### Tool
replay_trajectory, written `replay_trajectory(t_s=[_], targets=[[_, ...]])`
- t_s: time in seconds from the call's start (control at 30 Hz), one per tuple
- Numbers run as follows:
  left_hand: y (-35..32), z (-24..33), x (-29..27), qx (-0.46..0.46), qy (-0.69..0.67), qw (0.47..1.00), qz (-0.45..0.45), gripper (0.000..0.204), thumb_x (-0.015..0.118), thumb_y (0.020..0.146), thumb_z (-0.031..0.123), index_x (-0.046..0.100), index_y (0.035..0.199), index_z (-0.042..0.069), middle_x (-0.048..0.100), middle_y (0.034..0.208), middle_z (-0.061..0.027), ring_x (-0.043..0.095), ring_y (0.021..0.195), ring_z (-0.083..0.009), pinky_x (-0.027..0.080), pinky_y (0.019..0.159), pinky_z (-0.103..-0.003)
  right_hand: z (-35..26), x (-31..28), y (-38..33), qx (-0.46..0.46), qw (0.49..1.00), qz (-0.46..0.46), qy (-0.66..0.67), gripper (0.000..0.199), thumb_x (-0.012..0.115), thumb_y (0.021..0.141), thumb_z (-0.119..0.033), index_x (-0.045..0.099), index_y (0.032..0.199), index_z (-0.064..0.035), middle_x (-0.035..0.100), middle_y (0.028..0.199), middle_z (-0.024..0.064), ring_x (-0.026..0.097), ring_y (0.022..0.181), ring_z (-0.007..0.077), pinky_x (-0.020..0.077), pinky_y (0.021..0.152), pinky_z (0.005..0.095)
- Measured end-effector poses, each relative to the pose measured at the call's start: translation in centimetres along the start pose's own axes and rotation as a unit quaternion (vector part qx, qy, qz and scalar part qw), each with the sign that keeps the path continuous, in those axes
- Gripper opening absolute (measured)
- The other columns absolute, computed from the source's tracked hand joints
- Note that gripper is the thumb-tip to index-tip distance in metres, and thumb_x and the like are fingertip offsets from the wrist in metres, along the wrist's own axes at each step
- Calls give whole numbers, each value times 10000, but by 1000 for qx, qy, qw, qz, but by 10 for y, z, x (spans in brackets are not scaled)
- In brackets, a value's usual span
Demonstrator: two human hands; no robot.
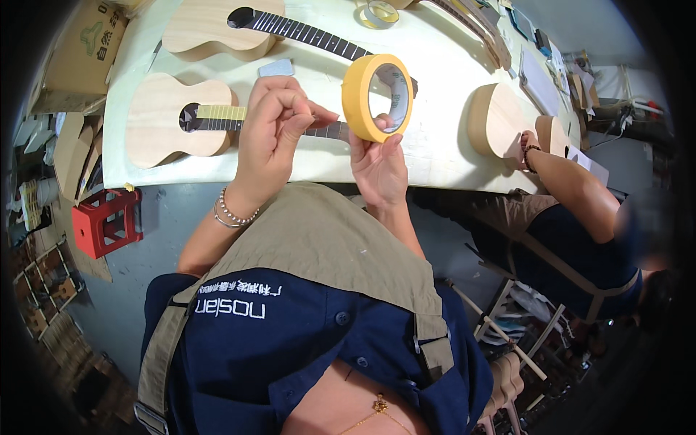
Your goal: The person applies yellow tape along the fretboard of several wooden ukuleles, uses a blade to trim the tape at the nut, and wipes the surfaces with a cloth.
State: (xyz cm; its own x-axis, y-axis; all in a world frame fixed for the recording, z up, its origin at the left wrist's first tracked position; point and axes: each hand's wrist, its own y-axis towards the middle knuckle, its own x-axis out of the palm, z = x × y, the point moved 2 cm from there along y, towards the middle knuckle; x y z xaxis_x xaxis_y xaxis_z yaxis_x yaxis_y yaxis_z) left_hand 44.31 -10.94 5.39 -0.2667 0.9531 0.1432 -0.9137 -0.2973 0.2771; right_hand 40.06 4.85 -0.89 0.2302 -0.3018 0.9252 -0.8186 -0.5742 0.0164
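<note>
My right hand (378,168) holds up a yellow roll of masking tape (362,96) by its lower rim, above the near edge of the workbench. My left hand (274,125) is raised beside the roll, its fingertips pinched together at the tape's edge; whether a tape end is between them I cannot tell. A bead bracelet sits on the left wrist. Below my left hand lies an unfinished wooden ukulele (170,119) with yellow tape across its fretboard end. A second ukulele (217,29) lies further back.
The pale workbench (442,80) also holds another tape roll (378,14), a grey block (276,68) and instrument necks at the back. To the right, another person's hand (528,142) holds a ukulele body (500,119). A red crate (106,221) and cardboard boxes stand at the left.
</note>
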Motion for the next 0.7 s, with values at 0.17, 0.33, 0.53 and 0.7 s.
replay_trajectory(t_s=[0.17, 0.33, 0.53, 0.7], targets=[[9, -10, -10, -10, 29, 999, -7, 155, 596, 883, 58, 530, 994, -28, 408, 1012, -62, 592, 825, -122, 542, 705, -235, -5, -2, -2, 6, 1000, -6, 3, 253, 600, 897, -237, 447, 1068, -131, 591, 1034, 9, 489, 1220, 268, 469, 997, 361], [18, -6, -16, -46, 165, 983, -62, 86, 606, 860, 36, 546, 904, -7, 403, 1028, -52, 515, 835, -93, 506, 684, -215, -1, 5, -2, 21, 998, -31, -57, 285, 589, 901, -298, 447, 1093, -141, 555, 1054, -21, 545, 1099, 147, 469, 991, 303], [14, -3, -15, 77, 295, 949, -84, 122, 644, 852, 104, 565, 880, 15, 452, 989, -56, 519, 845, -126, 445, 759, -252, 0, 7, -5, 16, 998, 44, -49, 287, 588, 899, -322, 470, 1080, -133, 569, 1062, -26, 559, 1074, 143, 478, 963, 304], [3, -17, -18, 28, 170, 985, 28, 244, 709, 793, 144, 555, 940, 25, 538, 962, -66, 555, 880, -162, 424, 835, -289, -2, 4, -5, 1, 991, 98, -93, 301, 618, 876, -339, 491, 1055, -134, 602, 1044, -17, 565, 1107, 177, 482, 936, 324]])
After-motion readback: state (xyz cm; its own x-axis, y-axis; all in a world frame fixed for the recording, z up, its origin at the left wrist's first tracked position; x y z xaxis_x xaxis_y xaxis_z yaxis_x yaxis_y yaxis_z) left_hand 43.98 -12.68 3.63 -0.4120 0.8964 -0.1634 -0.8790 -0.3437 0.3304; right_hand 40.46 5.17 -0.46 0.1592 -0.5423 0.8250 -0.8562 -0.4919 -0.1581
